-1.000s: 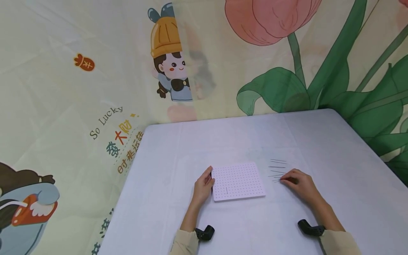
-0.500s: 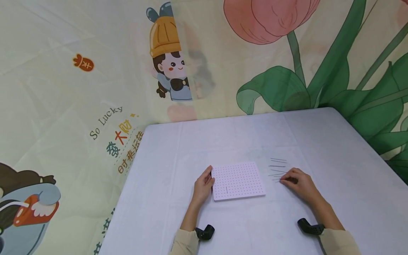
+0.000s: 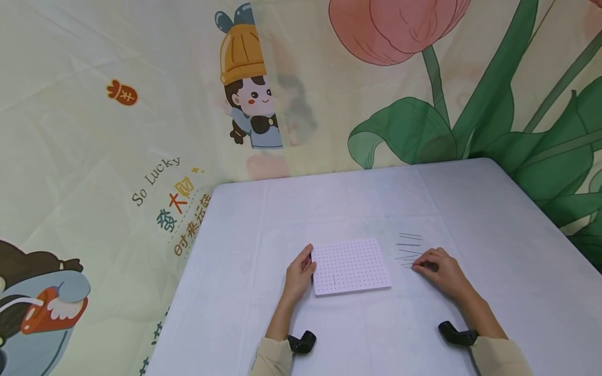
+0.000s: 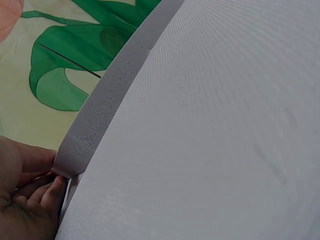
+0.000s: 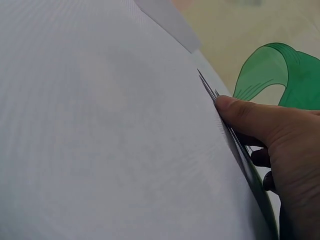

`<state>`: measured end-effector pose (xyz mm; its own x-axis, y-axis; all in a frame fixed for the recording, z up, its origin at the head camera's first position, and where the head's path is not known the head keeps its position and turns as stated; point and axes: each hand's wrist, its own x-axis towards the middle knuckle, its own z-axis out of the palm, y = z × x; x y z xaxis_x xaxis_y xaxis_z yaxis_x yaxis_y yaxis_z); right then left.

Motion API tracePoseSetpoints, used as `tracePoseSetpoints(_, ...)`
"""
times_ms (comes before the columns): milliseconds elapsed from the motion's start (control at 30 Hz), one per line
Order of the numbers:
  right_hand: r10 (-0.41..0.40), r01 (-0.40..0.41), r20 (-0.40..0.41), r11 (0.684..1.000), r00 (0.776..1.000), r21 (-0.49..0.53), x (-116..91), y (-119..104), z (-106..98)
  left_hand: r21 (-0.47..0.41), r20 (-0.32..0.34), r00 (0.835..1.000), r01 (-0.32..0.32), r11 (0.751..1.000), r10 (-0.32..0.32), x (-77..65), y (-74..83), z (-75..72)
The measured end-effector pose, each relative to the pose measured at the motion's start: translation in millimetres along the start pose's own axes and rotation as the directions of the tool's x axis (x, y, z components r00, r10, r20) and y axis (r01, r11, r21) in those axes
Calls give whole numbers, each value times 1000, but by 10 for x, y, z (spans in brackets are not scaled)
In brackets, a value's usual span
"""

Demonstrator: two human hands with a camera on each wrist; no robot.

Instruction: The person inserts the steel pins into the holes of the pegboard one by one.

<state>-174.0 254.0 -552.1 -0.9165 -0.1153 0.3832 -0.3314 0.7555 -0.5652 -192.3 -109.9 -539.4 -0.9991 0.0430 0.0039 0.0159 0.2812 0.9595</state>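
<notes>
A pale pegboard with rows of small holes lies on the table. One thin dark needle stands up from it near its lower left; the left wrist view shows that needle rising past the board's edge. My left hand grips the board's left side, thumb on top and fingers at the edge. Right of the board lie several thin needles, roughly side by side. My right hand pinches the end of the nearest one with thumb and forefinger, low at the tabletop; the fingertips partly cover it.
A white cloth covers the table. Behind it hangs a printed backdrop with a flower and cartoon figures. Black wrist cameras sit at the left cuff and the right cuff.
The right fingertips have shifted very slightly left along the nearest needle. The left hand and the board hold still.
</notes>
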Motion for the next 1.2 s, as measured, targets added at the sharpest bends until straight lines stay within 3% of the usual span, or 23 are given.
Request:
tracePoseSetpoints(500, 17, -18, 24, 1000, 1000, 7, -15, -35, 1, 15, -5, 1000, 10, 1000, -10, 20, -7, -14)
tracePoseSetpoints(667, 12, -11, -14, 999, 1000, 41, -15, -50, 1, 24, -8, 1000, 15, 1000, -14, 24, -17, -16)
tracePoseSetpoints(800, 71, -63, -49, 987, 996, 146, 3, -144, 35, 21, -8, 1000, 15, 1000, -14, 26, -20, -14)
tracePoseSetpoints(933, 113, -97, -30, 941, 993, 325, 77, -346, 119, 20, -10, 1000, 12, 1000, -12, 29, -18, -11)
tracePoseSetpoints(1100, -6, 7, -4, 850, 1000, 527, 230, -666, 247, 18, -9, 1000, -1, 1000, 1, 21, -17, -4)
tracePoseSetpoints(1200, -60, 39, 15, 800, 998, 598, 308, -932, 303, 18, -9, 1000, -9, 1000, 9, 15, -17, 0)
